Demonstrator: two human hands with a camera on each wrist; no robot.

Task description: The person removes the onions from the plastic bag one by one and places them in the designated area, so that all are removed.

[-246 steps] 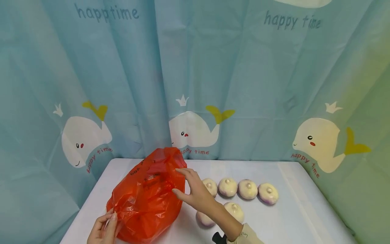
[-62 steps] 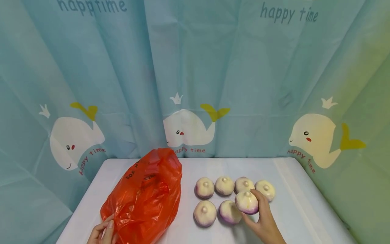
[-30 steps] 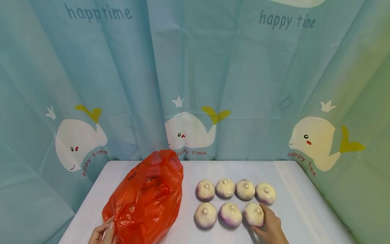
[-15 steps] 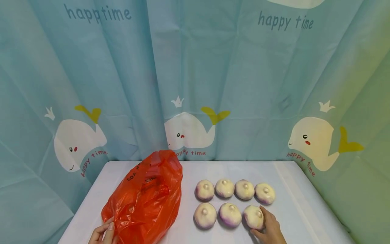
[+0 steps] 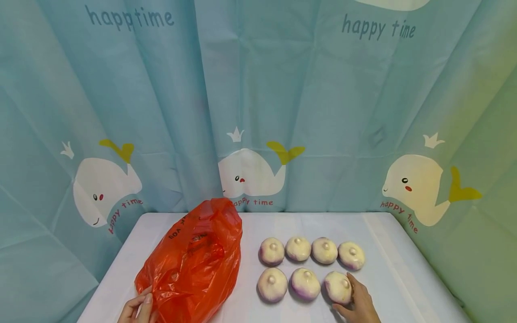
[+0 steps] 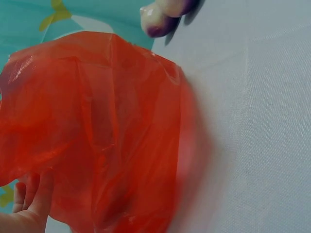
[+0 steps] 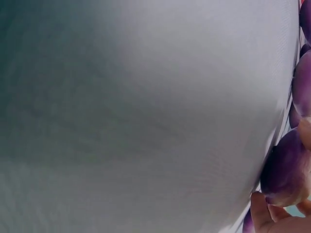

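A crinkled red plastic bag [image 5: 198, 264] with dark lettering stands puffed up on the left of the table. My left hand [image 5: 137, 308] pinches its near left edge; in the left wrist view, the bag [image 6: 121, 131] overlaps part of that hand's fingers. White-and-purple turnips sit in two rows to the right of the bag. My right hand [image 5: 360, 301] holds the front row's rightmost turnip [image 5: 337, 286] from its right side, its stubby tip tilted rightward. In the right wrist view, fingers and thumb reach around this turnip [image 7: 286, 170] low over the tabletop.
The back row holds several turnips, among them one at its right end [image 5: 351, 256]. Two more, a left one [image 5: 272, 285] and a middle one [image 5: 305, 284], share the front row. A blue whale-print curtain [image 5: 258, 112] encloses the white table [image 5: 387, 233].
My right hand left the bag, carried a turnip over the rows and lowered it to the front row's right end, then shifted it slightly rightward. My left hand stays on the bag.
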